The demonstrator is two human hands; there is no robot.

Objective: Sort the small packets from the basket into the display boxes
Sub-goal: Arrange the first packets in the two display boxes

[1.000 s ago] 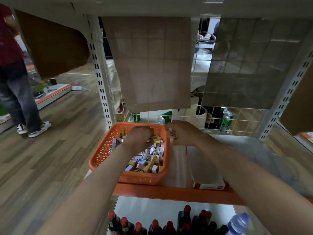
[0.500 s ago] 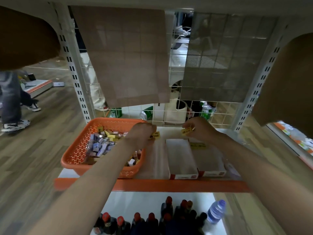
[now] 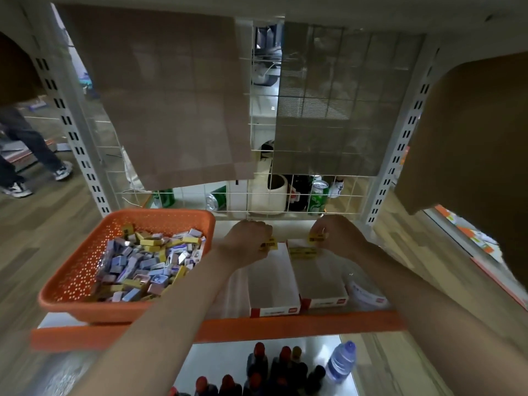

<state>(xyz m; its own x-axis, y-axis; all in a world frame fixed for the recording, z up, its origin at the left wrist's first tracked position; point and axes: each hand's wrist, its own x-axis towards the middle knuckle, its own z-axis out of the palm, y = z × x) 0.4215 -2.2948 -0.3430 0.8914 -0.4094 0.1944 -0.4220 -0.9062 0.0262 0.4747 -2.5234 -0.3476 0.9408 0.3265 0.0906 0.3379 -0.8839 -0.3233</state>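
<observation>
Barely started, I judge: left hand [image 3: 248, 238] and right hand [image 3: 338, 235] each pinch a yellow packet [image 3: 269, 243] over the near-empty display boxes [image 3: 271, 281] at centre frame, while the orange basket [image 3: 125, 308] at lower left sits heaped.

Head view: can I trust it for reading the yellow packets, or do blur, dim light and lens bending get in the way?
Head view: dim under the upper shelf, so the left hand and right hand look flat-lit. Head view: the yellow packets they pinch are soft, print unreadable. Head view: the shelf uprights bow at the frame edges, wide-angle distortion.
</observation>
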